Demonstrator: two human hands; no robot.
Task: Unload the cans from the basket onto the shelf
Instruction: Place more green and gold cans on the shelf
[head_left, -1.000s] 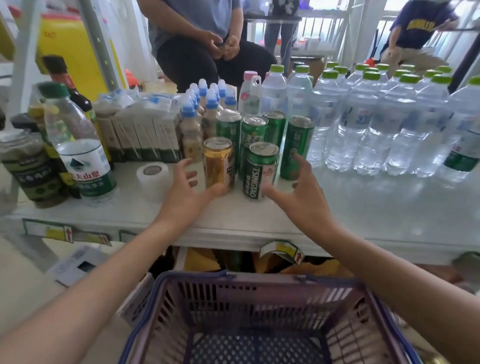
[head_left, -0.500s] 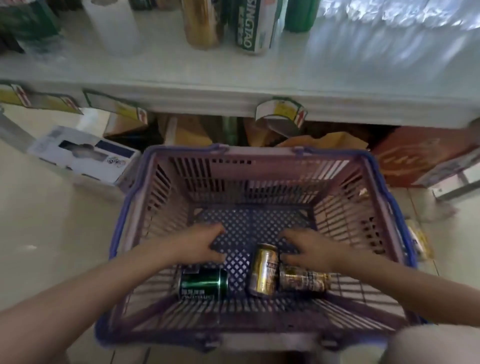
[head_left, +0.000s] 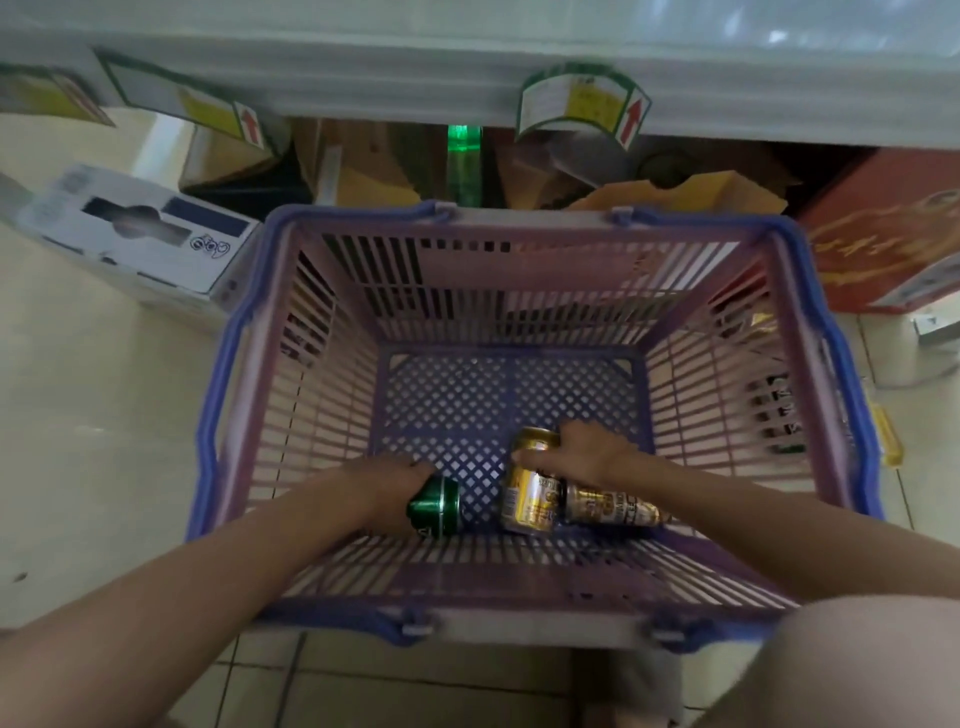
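Basket (head_left: 270, 364) | left hand (head_left: 387, 486) grips green can (head_left: 436, 506) | right hand (head_left: 584, 449) on gold can (head_left: 530, 491)

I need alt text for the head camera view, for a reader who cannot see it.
Two bare hands reach into a purple basket on the floor: the left hand grips a green can, the right hand grips a gold can. A third can lies beside it.

Hidden and cut off in the basket

The left hand (head_left: 387, 486) covered most of the green can (head_left: 436, 506); the shelf (head_left: 467, 78) ran off the top edge, blurred.
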